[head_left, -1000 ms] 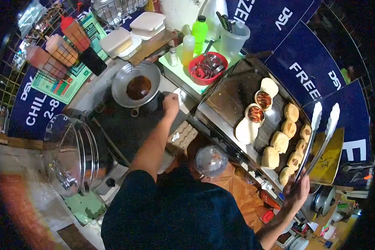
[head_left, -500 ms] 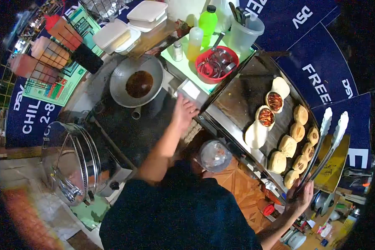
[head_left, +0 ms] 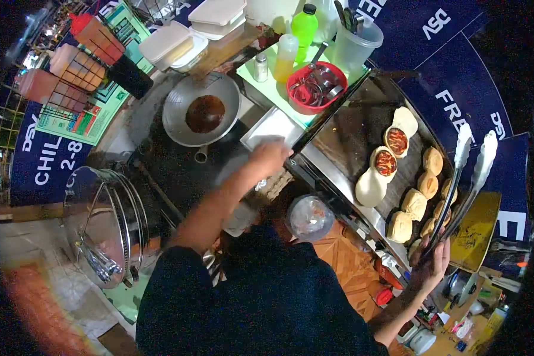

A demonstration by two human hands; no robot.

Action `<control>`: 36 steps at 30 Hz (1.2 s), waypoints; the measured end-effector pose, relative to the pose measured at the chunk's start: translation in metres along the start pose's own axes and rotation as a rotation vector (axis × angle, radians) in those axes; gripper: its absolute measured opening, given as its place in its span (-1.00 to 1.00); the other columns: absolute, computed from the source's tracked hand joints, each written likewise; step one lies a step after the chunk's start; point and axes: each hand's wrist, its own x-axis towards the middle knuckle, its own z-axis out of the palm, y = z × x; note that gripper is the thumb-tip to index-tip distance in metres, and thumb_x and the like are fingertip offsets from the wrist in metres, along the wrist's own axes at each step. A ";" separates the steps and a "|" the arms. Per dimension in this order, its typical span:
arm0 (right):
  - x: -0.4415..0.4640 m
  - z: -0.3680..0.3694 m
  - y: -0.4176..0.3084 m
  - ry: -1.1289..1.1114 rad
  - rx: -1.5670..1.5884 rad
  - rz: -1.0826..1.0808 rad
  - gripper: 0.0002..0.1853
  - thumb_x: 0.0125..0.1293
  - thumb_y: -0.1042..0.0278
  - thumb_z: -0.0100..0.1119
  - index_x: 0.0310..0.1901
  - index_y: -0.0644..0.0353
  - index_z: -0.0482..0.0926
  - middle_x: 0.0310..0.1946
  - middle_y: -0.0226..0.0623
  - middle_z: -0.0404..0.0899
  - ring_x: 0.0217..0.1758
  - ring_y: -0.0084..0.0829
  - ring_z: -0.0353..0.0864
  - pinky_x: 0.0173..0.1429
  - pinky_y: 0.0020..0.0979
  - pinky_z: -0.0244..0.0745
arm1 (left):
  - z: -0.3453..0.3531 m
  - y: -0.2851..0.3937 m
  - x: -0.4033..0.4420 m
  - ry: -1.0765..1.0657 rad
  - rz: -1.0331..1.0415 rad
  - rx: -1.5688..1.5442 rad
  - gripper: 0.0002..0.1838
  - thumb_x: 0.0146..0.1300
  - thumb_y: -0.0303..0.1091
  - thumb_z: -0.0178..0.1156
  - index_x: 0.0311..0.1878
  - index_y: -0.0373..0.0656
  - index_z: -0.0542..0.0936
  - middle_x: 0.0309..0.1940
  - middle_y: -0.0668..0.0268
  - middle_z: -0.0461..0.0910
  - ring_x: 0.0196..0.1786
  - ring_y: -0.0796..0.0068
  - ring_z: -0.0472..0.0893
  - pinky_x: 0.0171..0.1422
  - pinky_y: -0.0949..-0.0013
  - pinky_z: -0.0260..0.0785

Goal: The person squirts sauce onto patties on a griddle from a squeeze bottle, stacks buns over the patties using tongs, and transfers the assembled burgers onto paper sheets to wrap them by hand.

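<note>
My right hand (head_left: 430, 266) grips long metal tongs (head_left: 455, 193) with dark handles. Their silver scalloped tips are apart and point away from me, beyond the griddle's right side. My left hand (head_left: 270, 158) is at the near edge of a pale rectangular tray (head_left: 273, 129), left of the griddle. Its fingers look bent but are blurred, so I cannot make out whether they hold anything. On the griddle (head_left: 344, 127) lie two opened buns with red-sauced patties (head_left: 396, 141) on one half. Several closed browned buns (head_left: 415, 204) sit in rows to their right.
A pan with dark liquid (head_left: 205, 114) stands on the stove at left. Behind the tray are a red bowl of utensils (head_left: 317, 89), a green bottle (head_left: 304, 32) and a clear utensil tub (head_left: 358, 46). A glass-lidded pot (head_left: 104, 231) is at far left.
My left hand has moved down and slightly right, and more of the pale tray shows. My right hand still holds the tongs. The view has shifted slightly.
</note>
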 end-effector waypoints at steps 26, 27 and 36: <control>0.013 0.273 0.117 -0.467 -0.304 -0.153 -0.60 0.12 0.49 0.47 -0.08 0.25 0.45 -0.41 -0.41 0.49 -0.45 -0.60 0.48 -0.38 -0.50 0.42 | -0.092 0.037 -0.064 0.127 -0.306 -1.339 -0.88 0.25 -0.50 0.35 -0.17 -0.28 0.67 -0.37 0.37 0.67 -0.38 0.64 0.57 -0.31 0.51 0.39; 0.019 0.284 0.131 -0.469 -0.305 -0.155 -0.60 0.12 0.49 0.47 -0.08 0.25 0.45 -0.41 -0.41 0.49 -0.45 -0.60 0.48 -0.38 -0.50 0.42 | -0.086 0.033 -0.063 0.163 -0.256 -1.329 -0.89 0.23 -0.50 0.37 -0.19 -0.28 0.67 -0.36 0.34 0.68 -0.37 0.64 0.57 -0.28 0.51 0.39; 0.031 0.318 0.128 -0.422 -0.389 -0.010 -0.67 0.09 0.60 0.37 -0.12 0.32 0.47 -0.51 -0.24 0.53 -0.47 -0.39 0.58 -0.37 -0.35 0.47 | -0.124 0.007 -0.113 0.289 -0.405 -1.167 -0.83 0.26 -0.46 0.33 -0.14 -0.33 0.65 -0.26 0.26 0.65 -0.28 0.52 0.61 -0.22 0.47 0.43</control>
